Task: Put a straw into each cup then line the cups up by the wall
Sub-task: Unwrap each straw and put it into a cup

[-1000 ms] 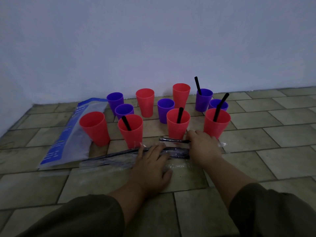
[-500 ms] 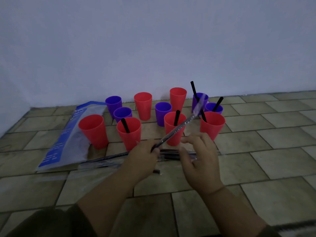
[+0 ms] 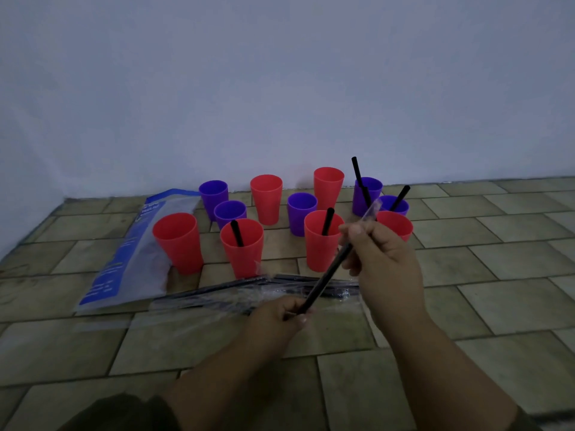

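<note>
Several red and purple cups stand on the tiled floor near the wall. Black straws lean in a front red cup [image 3: 242,245], the middle red cup [image 3: 322,241] and two purple cups [image 3: 366,194] at the right. The left red cup [image 3: 178,242] holds none. My left hand [image 3: 280,315] pinches the lower end of a black straw [image 3: 326,276]. My right hand [image 3: 382,259] grips its upper part, where a clear wrapper [image 3: 370,213] sticks out. The right red cup [image 3: 396,225] is partly hidden behind that hand.
A clear plastic pack of black straws [image 3: 249,290] lies on the floor in front of the cups. A blue and white bag [image 3: 130,253] lies at the left. The white wall [image 3: 280,88] runs behind the cups.
Both hands lifted one wrapped straw off the pack. The right hand moved up to its top end, and the clear wrapper has slid up, baring the lower part.
</note>
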